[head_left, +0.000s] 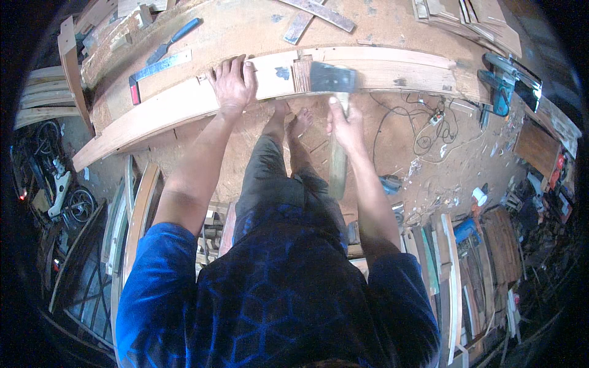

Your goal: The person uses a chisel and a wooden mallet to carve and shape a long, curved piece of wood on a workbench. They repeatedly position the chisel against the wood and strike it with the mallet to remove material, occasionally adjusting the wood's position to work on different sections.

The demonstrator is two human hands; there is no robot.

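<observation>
A long pale wooden plank [175,92] lies along the bench's near edge. My left hand [233,84] rests on it, palm down with the fingers spread. In my right hand [347,124] is a hatchet [333,78], its wooden handle gripped and its dark flat head over the plank. The handle's lower end hangs below my fist. Just left of the head, a darker grooved patch [302,74] marks the wood. Whether the head touches the plank I cannot tell.
Beyond the plank lie a try square [161,67], a blue-handled chisel [175,40] and crossed wood strips [316,17]. A teal power saw [504,84] sits at the bench's right end. Cables [423,132] trail over the floor. Stacked boards [454,279] stand at lower right, a bicycle [64,184] at left.
</observation>
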